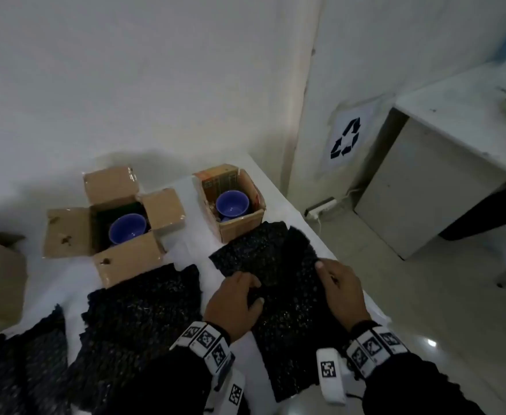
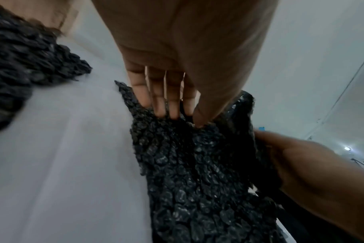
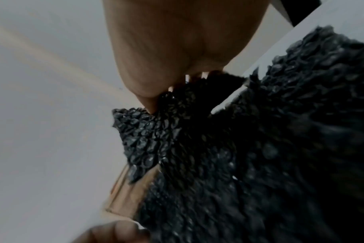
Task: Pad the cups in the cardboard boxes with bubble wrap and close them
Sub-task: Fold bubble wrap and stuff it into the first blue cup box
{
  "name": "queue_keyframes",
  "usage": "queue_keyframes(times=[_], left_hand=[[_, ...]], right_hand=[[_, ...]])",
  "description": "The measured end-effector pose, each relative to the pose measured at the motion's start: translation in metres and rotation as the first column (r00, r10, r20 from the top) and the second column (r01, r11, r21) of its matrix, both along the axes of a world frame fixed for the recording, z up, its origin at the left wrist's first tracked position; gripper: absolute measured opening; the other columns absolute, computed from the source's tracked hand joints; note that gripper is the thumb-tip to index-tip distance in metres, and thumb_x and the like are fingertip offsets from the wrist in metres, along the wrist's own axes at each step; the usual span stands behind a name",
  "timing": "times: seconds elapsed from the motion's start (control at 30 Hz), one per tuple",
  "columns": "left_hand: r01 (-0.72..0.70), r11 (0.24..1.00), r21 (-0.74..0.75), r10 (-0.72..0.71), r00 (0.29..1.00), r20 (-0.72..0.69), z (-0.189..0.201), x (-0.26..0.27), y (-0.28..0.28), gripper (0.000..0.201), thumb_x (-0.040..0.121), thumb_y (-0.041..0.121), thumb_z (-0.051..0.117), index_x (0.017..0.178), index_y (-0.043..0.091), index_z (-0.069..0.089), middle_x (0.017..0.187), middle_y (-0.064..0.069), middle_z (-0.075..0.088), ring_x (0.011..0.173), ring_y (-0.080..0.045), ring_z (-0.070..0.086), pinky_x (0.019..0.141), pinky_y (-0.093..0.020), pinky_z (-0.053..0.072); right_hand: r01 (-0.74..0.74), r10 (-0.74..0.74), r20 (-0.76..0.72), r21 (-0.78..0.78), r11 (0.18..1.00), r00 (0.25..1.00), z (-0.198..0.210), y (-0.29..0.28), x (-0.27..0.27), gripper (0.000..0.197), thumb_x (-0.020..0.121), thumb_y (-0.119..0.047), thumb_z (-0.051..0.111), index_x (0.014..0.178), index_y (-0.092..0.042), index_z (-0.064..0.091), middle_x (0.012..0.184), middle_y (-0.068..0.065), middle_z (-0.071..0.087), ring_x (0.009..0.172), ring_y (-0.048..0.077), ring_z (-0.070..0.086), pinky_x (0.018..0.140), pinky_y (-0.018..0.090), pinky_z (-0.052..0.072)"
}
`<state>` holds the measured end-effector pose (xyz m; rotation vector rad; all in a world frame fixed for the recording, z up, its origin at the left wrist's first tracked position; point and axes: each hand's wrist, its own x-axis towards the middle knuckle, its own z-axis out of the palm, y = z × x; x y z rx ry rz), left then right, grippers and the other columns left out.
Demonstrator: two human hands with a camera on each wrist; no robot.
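White surface at lower frame carries two open cardboard boxes: left box at centre left and right box at centre, each holding a blue cup. Black bubble wrap sheet lies below the right box; left hand pinches its near fold, and right hand has its grip closed on the right edge. Further black sheets lie at lower left.
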<state>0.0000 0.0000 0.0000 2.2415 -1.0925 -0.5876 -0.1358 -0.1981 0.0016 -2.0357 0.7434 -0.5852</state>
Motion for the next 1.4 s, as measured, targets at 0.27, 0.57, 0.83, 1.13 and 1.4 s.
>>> queue_keyframes(times=[0.27,0.57,0.83,1.13,1.4], left_hand=[[0.062,0.945,0.322,-0.160,0.945,0.286,-0.011,-0.008,-0.037,0.090,0.072,0.086,0.038,0.147,0.038,0.020,0.137,0.000,0.036,0.123,-0.026,0.035,0.100,-0.043,0.036],[0.089,0.993,-0.075,-0.055,0.928,0.368,0.006,0.017,-0.031,0.017,0.064,0.025,0.067,0.077,0.026,0.056,0.091,0.004,0.050,0.090,-0.024,0.048,0.069,-0.032,0.030],[-0.072,0.973,-0.219,0.123,0.966,0.226,0.064,0.061,0.000,0.021,0.078,0.010,0.061,0.093,0.019,0.049,0.095,-0.003,0.059,0.086,-0.028,0.057,0.069,-0.033,0.041],[-0.242,0.926,-0.288,0.323,0.905,0.277,0.100,0.121,-0.013,0.034,0.078,0.022,0.056,0.108,0.009,0.068,0.114,-0.005,0.059,0.098,-0.020,0.058,0.083,-0.027,0.048],[-0.358,0.929,-0.092,0.364,0.840,0.403,0.087,0.165,-0.049,0.045,0.091,0.008,0.055,0.133,0.022,0.057,0.134,0.002,0.052,0.112,-0.021,0.055,0.084,-0.011,0.028]], right_hand=[[0.273,-0.277,-0.015,0.230,0.934,0.961,0.009,-0.011,-0.005,0.040,0.099,-0.030,0.050,0.066,-0.010,0.045,0.060,-0.002,0.044,0.060,0.012,0.041,0.060,0.032,0.035],[0.229,-0.242,0.004,0.317,0.921,0.970,0.012,0.004,-0.001,0.025,0.088,-0.023,0.069,0.109,-0.030,0.058,0.084,0.004,0.067,0.078,0.016,0.063,0.071,0.026,0.052],[0.146,-0.203,0.125,0.361,0.921,0.971,0.044,0.017,0.049,0.015,0.093,-0.007,0.056,0.093,-0.020,0.049,0.099,0.005,0.058,0.087,0.017,0.054,0.081,0.032,0.045],[-0.011,-0.025,0.126,0.272,0.962,0.992,0.087,-0.016,0.146,0.026,0.082,-0.003,0.063,0.101,-0.020,0.068,0.110,0.006,0.059,0.101,0.018,0.059,0.093,0.032,0.049],[-0.082,0.095,0.243,-0.063,0.995,0.965,0.089,-0.044,0.219,0.046,0.071,0.012,0.058,0.107,-0.018,0.057,0.089,-0.005,0.062,0.081,0.007,0.058,0.072,0.009,0.045]])
